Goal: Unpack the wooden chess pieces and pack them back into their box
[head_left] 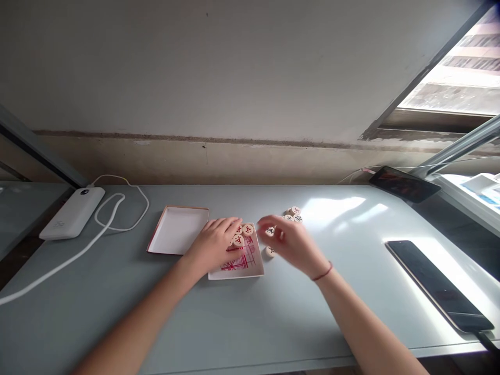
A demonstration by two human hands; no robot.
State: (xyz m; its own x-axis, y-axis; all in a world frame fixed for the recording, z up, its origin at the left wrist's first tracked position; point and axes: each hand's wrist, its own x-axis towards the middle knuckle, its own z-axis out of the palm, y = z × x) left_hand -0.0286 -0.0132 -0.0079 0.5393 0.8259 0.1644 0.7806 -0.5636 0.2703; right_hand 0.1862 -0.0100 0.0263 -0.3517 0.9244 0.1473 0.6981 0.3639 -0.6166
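A shallow white box with red lines printed on its bottom holds several round wooden pieces marked with characters. My left hand lies over the box's left side, its curved fingers touching or just above the pieces; what is under them is hidden. To the right, my right hand hovers by the box's right edge, thumb and fingertips bent toward each other and blurred. More round pieces lie on the table behind and beside my right hand, one close to the box.
An open box lid lies left of the box. At the far left are a white power bank and a cable. A phone lies at the right, and another dark device rests at the back right.
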